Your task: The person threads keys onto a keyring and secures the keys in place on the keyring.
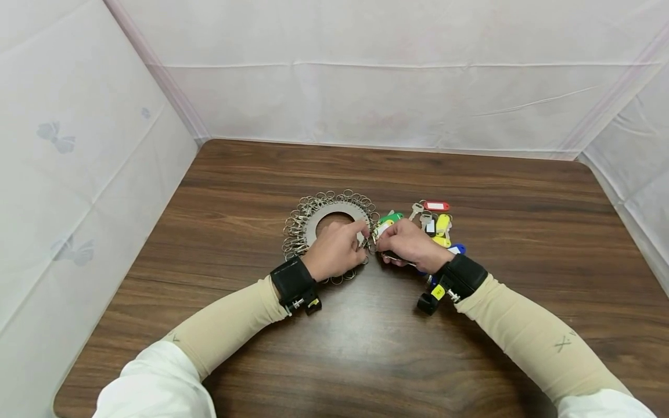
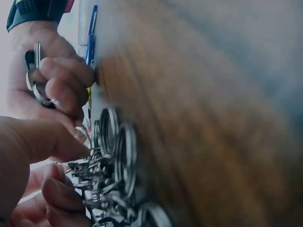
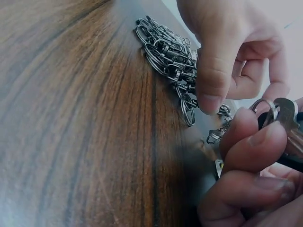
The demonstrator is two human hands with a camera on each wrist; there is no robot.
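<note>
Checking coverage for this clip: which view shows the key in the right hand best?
The right wrist view: the key sits close and sharp in the right hand. The left wrist view shows it small at the frame edge; in the head view the hand hides it.

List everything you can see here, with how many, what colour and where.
key organiser disc: one, grey metal with a centre hole, ringed with silver clips, mid-table under the left hand.
tagged keys: a pile, count unclear; red, yellow, green, blue and white tags; right of the disc.
held key: one, silver, on a ring, in the right hand.
table: one, dark wood grain.
cloth walls: white, on three sides.
left hand: fingers pinching at the disc's clips.
right hand: grips the key and ring.
wrist straps: two, black, one on each wrist.
</note>
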